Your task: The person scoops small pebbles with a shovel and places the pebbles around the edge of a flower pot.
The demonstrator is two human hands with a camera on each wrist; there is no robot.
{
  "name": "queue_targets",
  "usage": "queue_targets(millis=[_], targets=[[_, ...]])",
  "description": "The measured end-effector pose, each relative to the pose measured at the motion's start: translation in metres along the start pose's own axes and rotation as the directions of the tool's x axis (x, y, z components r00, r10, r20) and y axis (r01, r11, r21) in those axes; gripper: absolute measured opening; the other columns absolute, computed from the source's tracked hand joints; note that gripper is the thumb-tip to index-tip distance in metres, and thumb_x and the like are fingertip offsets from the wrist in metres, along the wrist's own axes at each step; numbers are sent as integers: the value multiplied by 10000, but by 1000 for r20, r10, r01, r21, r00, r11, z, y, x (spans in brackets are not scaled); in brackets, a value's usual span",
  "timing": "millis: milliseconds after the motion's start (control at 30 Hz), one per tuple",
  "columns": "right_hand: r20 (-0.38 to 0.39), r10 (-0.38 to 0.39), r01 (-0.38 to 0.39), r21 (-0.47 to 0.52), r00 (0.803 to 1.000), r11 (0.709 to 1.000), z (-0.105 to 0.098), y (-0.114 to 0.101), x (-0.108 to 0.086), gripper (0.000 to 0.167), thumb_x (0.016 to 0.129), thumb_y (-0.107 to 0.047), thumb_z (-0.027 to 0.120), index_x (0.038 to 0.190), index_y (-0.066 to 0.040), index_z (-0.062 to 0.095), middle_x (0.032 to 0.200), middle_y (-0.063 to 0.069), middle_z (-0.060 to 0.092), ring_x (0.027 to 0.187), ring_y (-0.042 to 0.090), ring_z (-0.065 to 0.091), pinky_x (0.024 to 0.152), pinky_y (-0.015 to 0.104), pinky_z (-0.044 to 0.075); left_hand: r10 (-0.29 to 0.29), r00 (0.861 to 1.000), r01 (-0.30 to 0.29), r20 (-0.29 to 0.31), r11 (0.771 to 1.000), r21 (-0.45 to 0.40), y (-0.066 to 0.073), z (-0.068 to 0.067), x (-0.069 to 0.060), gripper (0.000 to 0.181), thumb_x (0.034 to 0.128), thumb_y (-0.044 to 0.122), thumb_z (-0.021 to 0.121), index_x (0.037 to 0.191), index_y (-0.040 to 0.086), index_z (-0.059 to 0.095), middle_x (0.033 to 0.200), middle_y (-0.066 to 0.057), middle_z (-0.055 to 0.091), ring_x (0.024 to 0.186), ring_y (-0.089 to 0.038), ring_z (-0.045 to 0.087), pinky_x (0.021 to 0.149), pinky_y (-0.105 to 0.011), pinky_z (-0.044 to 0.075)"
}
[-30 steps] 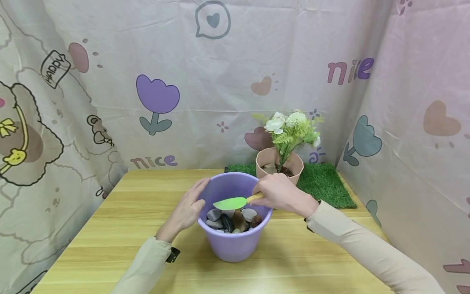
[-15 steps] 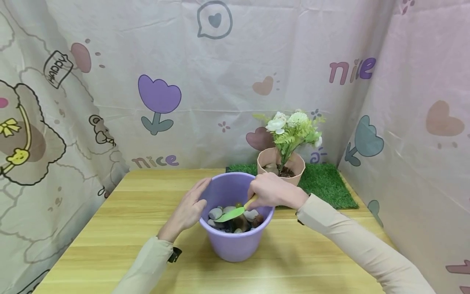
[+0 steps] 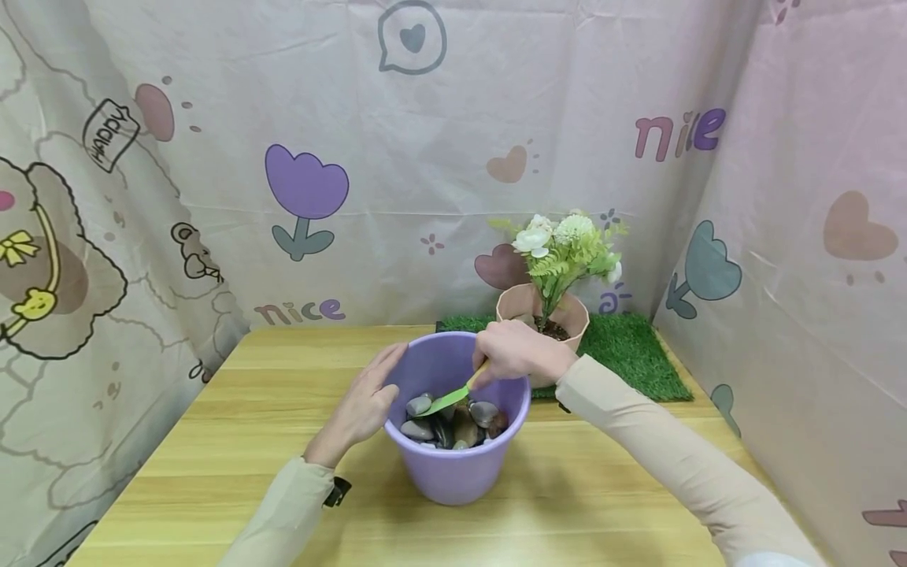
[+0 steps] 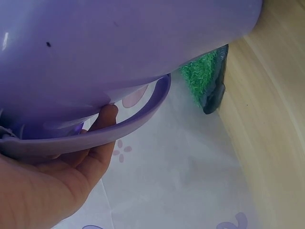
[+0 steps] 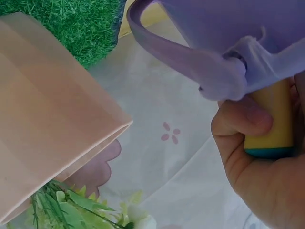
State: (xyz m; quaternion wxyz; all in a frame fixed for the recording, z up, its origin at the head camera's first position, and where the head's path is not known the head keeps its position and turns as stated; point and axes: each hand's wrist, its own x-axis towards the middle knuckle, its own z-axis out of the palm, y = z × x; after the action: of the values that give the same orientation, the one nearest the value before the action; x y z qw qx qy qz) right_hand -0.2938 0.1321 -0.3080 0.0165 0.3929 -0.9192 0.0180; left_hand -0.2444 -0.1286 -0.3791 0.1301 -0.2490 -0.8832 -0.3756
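A purple bucket (image 3: 453, 476) with several smooth stones (image 3: 464, 428) inside stands on the wooden table. My left hand (image 3: 360, 408) holds its left rim; in the left wrist view the fingers (image 4: 102, 160) lie behind the bucket's handle (image 4: 138, 121) and touch the wall. Over the right side of the opening, my right hand (image 3: 516, 351) grips a small garden trowel by its yellow handle (image 5: 274, 117). The green blade (image 3: 446, 400) slants down to the left, its tip near a grey stone. Whether the blade touches the stones cannot be told.
Behind the bucket to the right, a pink pot (image 3: 542, 303) with white flowers (image 3: 567, 236) stands on a green turf mat (image 3: 631, 362). Printed cloth (image 3: 425, 157) hangs around the table (image 3: 283, 370).
The trowel has dipped into the bucket among the stones and now tilts more steeply. My right hand has shifted left and slightly up in the last half second. The left hand keeps its place.
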Motion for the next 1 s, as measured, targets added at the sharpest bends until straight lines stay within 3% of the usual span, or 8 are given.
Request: queue_targets(millis=[367,600,800,1000], targets=[[9,49,-49,-4,999,999,-3,-1,9,177,732,-528,783,662,-371,740,610,-213,619,589,40,535,536,261,468,4,1000,-4,-4,1000,-5,0,0,-1,677,833,1,460,1500,-14,345,1557,-197,348,1425,-402,338,1176,-557,261],[-91,-38,34,-43,995,998,6,4,1,193,787,-516,744,818,-331,790,788,-167,709,690,24,596,620,277,523,0,1000,0,-2,1000,-14,0,0,-1,673,840,3,458,1503,-8,342,1560,-197,342,1426,-407,332,1175,-564,257],[-206,-163,131,-160,965,978,16,12,-10,228,821,-529,697,850,-317,778,776,-149,662,773,75,562,633,299,506,-6,1000,6,0,1000,-15,0,-1,-1,673,841,0,460,1503,-10,340,1563,-190,340,1429,-403,330,1177,-559,256],[-283,-214,164,-190,935,968,18,15,-17,169,813,-483,725,847,-321,763,786,-187,678,757,82,499,577,262,444,-1,1000,1,-3,1000,-12,0,0,-1,678,832,-1,458,1500,-12,345,1560,-192,345,1427,-402,334,1177,-556,258]])
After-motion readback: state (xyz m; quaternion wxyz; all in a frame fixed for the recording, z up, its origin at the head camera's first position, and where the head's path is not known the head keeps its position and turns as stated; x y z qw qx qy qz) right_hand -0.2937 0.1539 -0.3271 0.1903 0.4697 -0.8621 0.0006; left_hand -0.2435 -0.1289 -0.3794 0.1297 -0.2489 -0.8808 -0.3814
